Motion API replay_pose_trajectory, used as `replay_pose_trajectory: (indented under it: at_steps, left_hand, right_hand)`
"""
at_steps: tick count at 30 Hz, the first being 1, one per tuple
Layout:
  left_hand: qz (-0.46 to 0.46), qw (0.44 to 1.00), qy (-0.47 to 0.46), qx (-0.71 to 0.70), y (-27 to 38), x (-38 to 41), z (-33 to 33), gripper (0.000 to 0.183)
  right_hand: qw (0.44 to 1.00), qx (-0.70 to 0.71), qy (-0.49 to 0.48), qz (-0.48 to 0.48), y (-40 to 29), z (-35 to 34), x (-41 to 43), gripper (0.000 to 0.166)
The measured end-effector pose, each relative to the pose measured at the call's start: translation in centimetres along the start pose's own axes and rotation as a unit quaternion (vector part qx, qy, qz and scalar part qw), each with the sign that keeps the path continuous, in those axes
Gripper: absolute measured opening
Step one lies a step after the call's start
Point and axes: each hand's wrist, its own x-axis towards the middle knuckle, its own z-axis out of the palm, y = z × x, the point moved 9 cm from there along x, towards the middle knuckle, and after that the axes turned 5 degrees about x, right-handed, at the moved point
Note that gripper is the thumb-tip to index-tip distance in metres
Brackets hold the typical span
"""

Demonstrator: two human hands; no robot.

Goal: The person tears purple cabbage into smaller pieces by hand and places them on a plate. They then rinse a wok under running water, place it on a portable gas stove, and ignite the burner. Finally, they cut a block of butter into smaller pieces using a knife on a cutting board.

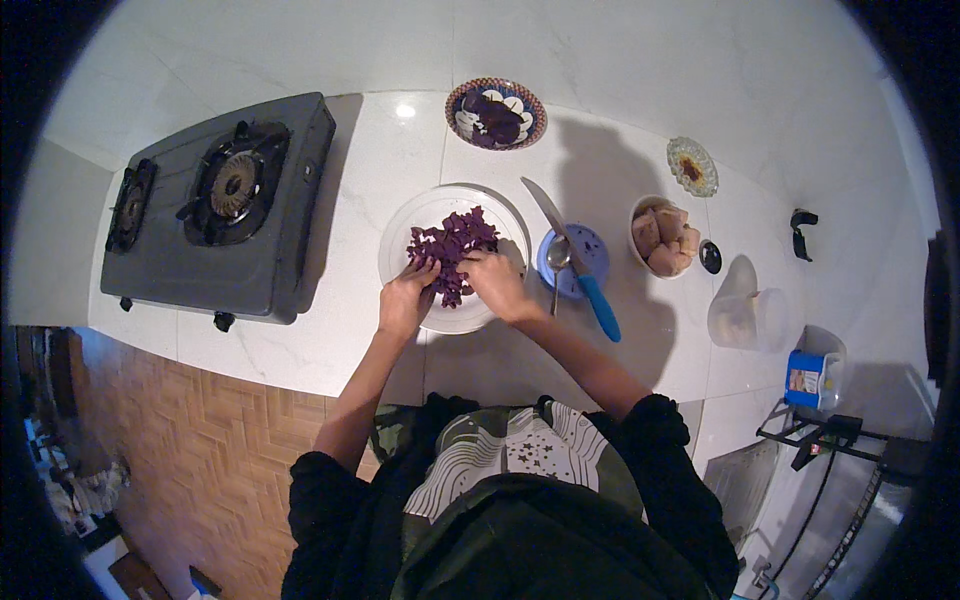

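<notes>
Dark purple chopped food pieces (454, 234) are heaped on a round, pale plate (399, 238) on the counter before me. My left hand (407, 295) is at the near left side of the heap, its fingertips touching the pieces. From the right, my right hand (493, 283) reaches over the plate with curled fingers pressed into the heap. Its fingertips are partly hidden among the pieces, so whether either hand grips a piece is unclear. Just right of the plate, a kitchen knife with a blue handle (599, 309) and a metal spoon (558, 253) lie across a blue lid or saucer (587, 259).
A two-burner gas stove (277, 274) stands at the left. Behind the plate is a patterned bowl (534, 129) of dark purple food. To the right are a bowl (637, 253) of pale chunks, a glass dish (679, 154), a black round lid (710, 256) and a clear plastic container (766, 321).
</notes>
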Motion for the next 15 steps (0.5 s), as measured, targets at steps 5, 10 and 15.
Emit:
replay_pose_trajectory:
  at_steps: [5, 10, 15]
  left_hand:
    - [-0.115, 0.985, -0.027, -0.122, -1.6, 0.4, -0.5, 0.041]
    - [-0.057, 0.958, 0.011, -0.280, -0.2, 1.8, -2.8, 0.041]
    - [-0.078, 0.921, -0.095, -0.369, -3.6, 2.0, -1.5, 0.058]
  right_hand:
    - [0.986, 0.145, -0.026, 0.083, 1.4, -2.7, 1.4, 0.012]
    - [0.994, 0.100, 0.001, 0.040, 0.7, -3.8, 1.5, 0.010]
    - [0.994, 0.094, 0.027, 0.040, -1.3, -4.1, 3.2, 0.024]
